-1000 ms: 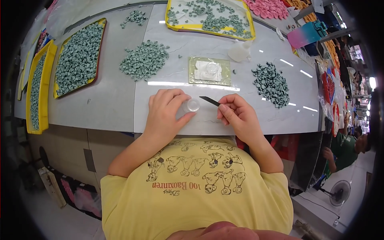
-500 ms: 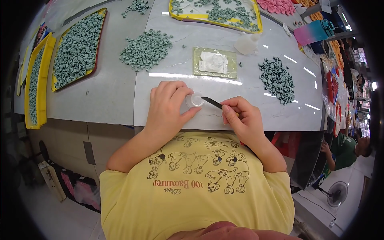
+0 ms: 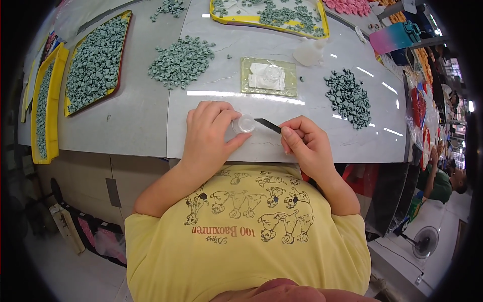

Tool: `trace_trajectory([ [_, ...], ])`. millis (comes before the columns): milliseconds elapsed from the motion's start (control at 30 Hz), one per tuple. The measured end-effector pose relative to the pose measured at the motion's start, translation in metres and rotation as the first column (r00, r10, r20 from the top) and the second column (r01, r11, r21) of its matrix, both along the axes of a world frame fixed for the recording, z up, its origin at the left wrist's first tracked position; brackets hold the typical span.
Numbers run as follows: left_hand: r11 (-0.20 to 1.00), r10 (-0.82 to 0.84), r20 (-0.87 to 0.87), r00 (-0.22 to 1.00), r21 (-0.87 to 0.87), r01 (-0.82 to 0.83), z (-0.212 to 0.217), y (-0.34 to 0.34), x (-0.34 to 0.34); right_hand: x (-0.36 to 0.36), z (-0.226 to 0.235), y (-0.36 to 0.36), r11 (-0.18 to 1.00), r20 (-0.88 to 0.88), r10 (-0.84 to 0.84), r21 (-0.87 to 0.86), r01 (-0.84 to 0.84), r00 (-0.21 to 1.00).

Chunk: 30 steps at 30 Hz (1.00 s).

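My left hand (image 3: 211, 129) grips a small clear round plastic cup (image 3: 245, 124) between thumb and fingers, just above the near part of the grey table. In my right hand (image 3: 308, 140) is a thin black blade-like tool (image 3: 268, 125), pinched between thumb and fingers. Its tip points left and ends close to the cup's rim. Beyond my hands lies a yellow-green pad (image 3: 245, 90) carrying a piece of white paper (image 3: 259, 80) with a small clear round dish (image 3: 273, 73) on it. A translucent white bottle (image 3: 308, 54) lies behind the pad, to its right.
Heaps of small green pieces lie on the table, one at left (image 3: 182, 63), a darker one at right (image 3: 348, 98). Yellow-edged trays (image 3: 121, 60) of similar pieces stand at the left and back. A pink-and-blue drink bottle (image 3: 392, 39) is at the far right. Another person (image 3: 438, 183) sits at right.
The black tool's tip has drawn back from over the cup to beside its rim, and my right hand has shifted slightly. My left hand still holds the cup. The other person's arm has moved.
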<state>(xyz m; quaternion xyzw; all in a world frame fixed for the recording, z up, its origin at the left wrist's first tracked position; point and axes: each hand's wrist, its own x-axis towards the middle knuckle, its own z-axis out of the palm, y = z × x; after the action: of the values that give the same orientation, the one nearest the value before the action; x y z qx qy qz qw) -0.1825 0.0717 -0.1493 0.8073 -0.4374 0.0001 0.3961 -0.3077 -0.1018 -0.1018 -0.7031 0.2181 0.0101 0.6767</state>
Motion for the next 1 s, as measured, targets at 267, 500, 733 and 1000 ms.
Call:
trace_trajectory([
  [267,1.000,0.000,0.000,1.000,-0.006,0.000,-0.0006,-0.0044,-0.0033,-0.0043,-0.0038,-0.0035,0.998,-0.086,0.058,0.011,-0.057,0.995],
  [500,1.000,-0.002,0.006,1.000,-0.006,0.002,0.0008,-0.0059,-0.0049,-0.0063,-0.0054,-0.0043,0.999,-0.081,0.041,0.011,-0.040,0.996],
  [733,1.000,0.002,0.005,1.000,-0.007,-0.002,0.0024,-0.0041,-0.0047,-0.0036,-0.0038,0.0006,1.000,-0.055,0.022,-0.017,-0.023,0.998],
  [1000,1.000,0.001,-0.003,1.000,-0.007,-0.001,0.0020,-0.0030,-0.0039,-0.0020,-0.0031,0.0034,0.997,-0.107,0.073,-0.010,-0.075,0.991],
])
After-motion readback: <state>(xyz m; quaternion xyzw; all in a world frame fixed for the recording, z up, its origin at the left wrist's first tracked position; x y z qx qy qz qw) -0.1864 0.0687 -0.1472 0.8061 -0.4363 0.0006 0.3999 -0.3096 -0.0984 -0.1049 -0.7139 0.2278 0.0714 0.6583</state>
